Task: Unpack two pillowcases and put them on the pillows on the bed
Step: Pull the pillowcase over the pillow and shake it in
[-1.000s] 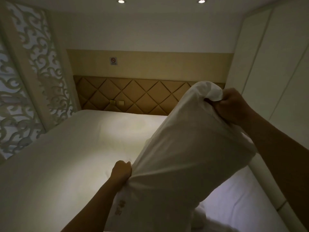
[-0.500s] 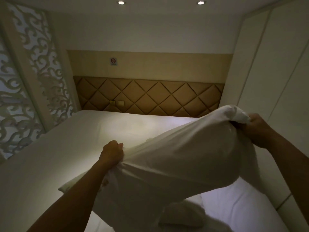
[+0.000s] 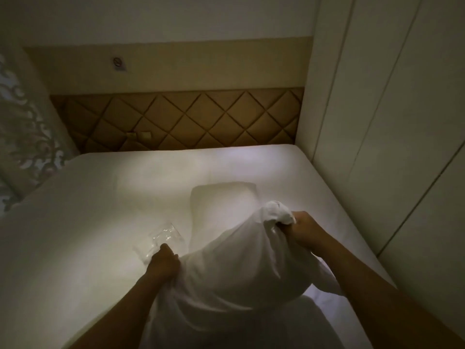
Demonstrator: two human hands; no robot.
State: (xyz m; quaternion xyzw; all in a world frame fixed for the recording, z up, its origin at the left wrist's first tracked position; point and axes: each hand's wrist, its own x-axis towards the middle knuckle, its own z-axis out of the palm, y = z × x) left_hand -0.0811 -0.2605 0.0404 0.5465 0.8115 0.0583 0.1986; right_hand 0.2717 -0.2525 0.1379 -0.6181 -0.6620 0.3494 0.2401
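Above the bed (image 3: 75, 222), both hands (image 3: 163, 263) (image 3: 302, 230) clutch the cased pillow (image 3: 239, 268); wall sign (image 3: 118, 63) seemingly unreadable.

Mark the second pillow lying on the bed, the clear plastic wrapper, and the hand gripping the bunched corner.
second pillow (image 3: 221, 200): head view, its top face.
plastic wrapper (image 3: 164, 235): head view, its crinkled middle.
right hand (image 3: 303, 231): head view, its back.

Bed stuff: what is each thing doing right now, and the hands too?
Pillow in pillowcase: held up off the bed, bunched.
Left hand: closed on its left edge.
Right hand: closed on its top corner.
Second pillow: lying flat.
Plastic wrapper: lying crumpled on the sheet.
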